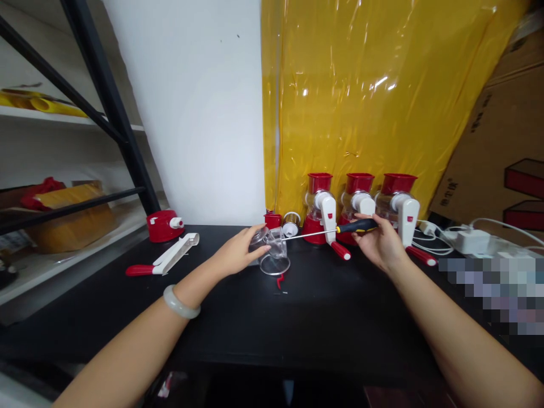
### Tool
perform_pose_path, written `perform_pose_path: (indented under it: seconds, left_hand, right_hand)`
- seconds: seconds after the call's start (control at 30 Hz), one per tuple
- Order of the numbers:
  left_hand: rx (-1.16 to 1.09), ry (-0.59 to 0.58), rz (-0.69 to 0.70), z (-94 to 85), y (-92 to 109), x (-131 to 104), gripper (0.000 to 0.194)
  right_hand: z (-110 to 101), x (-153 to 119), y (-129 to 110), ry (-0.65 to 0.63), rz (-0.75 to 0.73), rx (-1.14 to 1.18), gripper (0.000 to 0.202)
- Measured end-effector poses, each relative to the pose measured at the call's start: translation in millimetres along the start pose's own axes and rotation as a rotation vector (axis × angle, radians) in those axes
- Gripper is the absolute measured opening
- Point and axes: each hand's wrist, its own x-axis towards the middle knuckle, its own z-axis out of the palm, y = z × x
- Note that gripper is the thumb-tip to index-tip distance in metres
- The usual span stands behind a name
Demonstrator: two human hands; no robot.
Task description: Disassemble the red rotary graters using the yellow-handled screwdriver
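My left hand [237, 253] grips a clear plastic housing [274, 252] that lies on its side on the black table [297, 317]. In my right hand [380, 243] is a screwdriver [335, 230] with a black and yellow handle, held level. Its metal shaft points left, and the tip reaches the top of the clear housing. A pale bangle [181, 302] sits on my left wrist. Below the housing lie a small red part [280, 280] and a tiny dark screw [281, 292].
Three red and white hand-crank grinders [359, 212] stand along the yellow plastic sheet [374, 96]. A loose white crank with a red handle [168, 260] and a red base [164, 225] lie at left. White cables and a charger [467, 241] lie at right; shelving stands at left.
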Motion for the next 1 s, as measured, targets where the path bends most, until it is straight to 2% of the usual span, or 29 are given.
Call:
perform_pose_path:
  seconds: [0.1, 0.17, 0.27, 0.33, 0.47, 0.53, 0.6, 0.77, 0.9, 1.0]
  left_hand:
    - [-0.003, 0.001, 0.006, 0.3, -0.6, 0.0, 0.062]
    - [-0.007, 0.001, 0.01, 0.3, -0.7, 0.0, 0.061]
    - [0.001, 0.001, -0.003, 0.0, -0.1, -0.1, 0.061]
    - [0.011, -0.003, -0.006, -0.2, 0.5, -0.2, 0.061]
    - [0.012, -0.003, 0.004, 0.0, 0.7, -0.3, 0.061]
    - [0.004, 0.001, 0.004, 0.2, 0.2, -0.2, 0.061]
    - [-0.003, 0.0, 0.002, 0.3, -0.3, -0.1, 0.061]
    - [0.009, -0.008, -0.006, -0.7, 1.0, -0.5, 0.062]
    - [0.021, -0.013, -0.012, -1.5, 2.5, -0.5, 0.063]
    - [0.014, -0.01, -0.005, -1.0, 1.5, 0.2, 0.062]
  right_hand:
    - [-2.4, 2.5, 4.1, 0.066, -0.061, -0.109, 0.042]
    - [-5.0, 3.6, 5.0, 0.088, -0.082, -0.205, 0.045]
    - [-7.2, 3.4, 2.6, 0.051, -0.088, -0.306, 0.044]
    - [-6.3, 2.4, -0.2, 0.005, -0.089, -0.276, 0.038]
    - [-1.7, -1.1, -4.7, -0.006, -0.055, -0.064, 0.019]
    - [-0.4, -2.3, -5.1, -0.034, -0.014, -0.015, 0.017]
    - [-0.2, -2.1, -3.8, -0.044, -0.007, -0.027, 0.02]
    - [-3.9, 2.7, 2.2, 0.12, -0.091, -0.231, 0.043]
    - [-6.8, 3.5, 2.0, 0.124, -0.104, -0.343, 0.036]
    - [-5.6, 1.5, -1.8, 0.08, -0.093, -0.221, 0.031]
